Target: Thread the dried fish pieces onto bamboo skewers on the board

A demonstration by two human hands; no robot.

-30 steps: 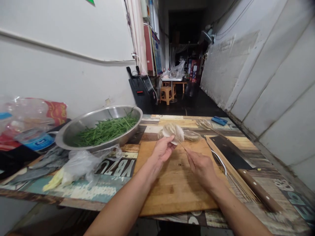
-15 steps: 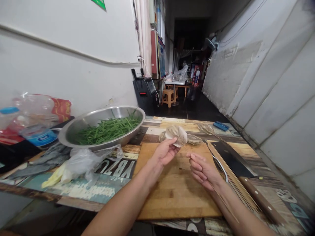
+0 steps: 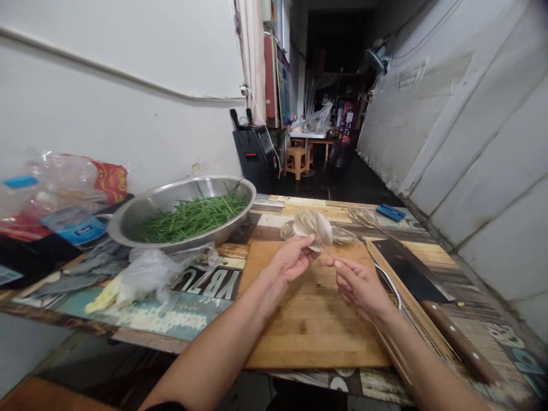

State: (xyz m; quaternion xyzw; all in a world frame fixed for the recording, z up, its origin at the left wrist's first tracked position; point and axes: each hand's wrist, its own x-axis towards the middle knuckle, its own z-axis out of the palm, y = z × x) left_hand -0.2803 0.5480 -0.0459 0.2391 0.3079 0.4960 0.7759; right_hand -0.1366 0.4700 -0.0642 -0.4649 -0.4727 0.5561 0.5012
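My left hand is closed on a bunch of pale, thin, round slices, pinched between thumb and fingers; their exact kind is unclear. A thin wooden skewer runs from the slices to my right hand, whose thumb and forefinger pinch it. The skewer's long end trails back under my right wrist. Both hands are above the wooden cutting board. Similar pale slices lie behind the board. Another skewered bunch rests farther right.
Beside the board on the right lie a bundle of skewers and a cleaver. A blue object is behind them. To the left are a metal basin of cut green stalks, a plastic bag and bottles.
The view has shifted slightly, so the table appears a little higher and farther right. Both hands keep their holds on the slices and skewer, with little visible change between them.
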